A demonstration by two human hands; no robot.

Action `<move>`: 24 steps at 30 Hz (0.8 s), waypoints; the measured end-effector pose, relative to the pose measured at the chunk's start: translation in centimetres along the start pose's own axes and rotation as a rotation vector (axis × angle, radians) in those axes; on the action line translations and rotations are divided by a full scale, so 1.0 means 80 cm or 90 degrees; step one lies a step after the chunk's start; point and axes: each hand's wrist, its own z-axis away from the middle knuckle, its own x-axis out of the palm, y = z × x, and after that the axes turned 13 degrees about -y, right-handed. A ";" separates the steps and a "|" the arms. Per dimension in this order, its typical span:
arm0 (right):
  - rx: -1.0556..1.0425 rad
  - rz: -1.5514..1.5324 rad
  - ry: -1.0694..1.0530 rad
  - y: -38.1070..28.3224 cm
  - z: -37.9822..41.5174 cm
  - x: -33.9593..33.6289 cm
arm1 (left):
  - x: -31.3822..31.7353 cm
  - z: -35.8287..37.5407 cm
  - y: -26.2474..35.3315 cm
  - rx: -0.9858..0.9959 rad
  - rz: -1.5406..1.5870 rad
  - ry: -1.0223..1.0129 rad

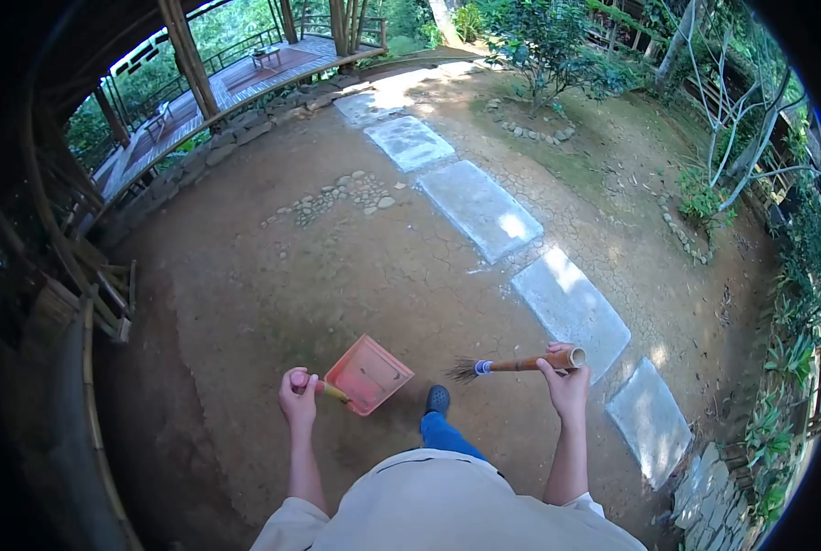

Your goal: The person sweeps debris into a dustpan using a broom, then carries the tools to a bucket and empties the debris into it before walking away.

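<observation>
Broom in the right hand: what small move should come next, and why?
Probably tilting the broom so its bristles point down at the ground. The right hand seems to hold it nearly level, with the bristles toward the red dustpan but apart from it, while the left hand grips the dustpan's handle.

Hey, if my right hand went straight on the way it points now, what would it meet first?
Your right hand, gripping the broom, seems to point toward the pale slab just ahead, the first thing in line. The hand looks raised, so it may pass over; depth is unclear.
</observation>
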 end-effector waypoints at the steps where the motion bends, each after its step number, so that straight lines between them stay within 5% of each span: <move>1: 0.009 -0.002 -0.018 0.002 -0.033 0.004 | 0.012 -0.023 0.004 -0.001 0.009 0.007; 14: -0.098 0.016 -0.145 0.031 -0.378 0.081 | 0.117 -0.257 0.068 -0.043 0.072 0.114; 24: -0.069 0.004 -0.253 0.019 -0.629 0.196 | 0.182 -0.508 0.022 -0.073 0.134 0.109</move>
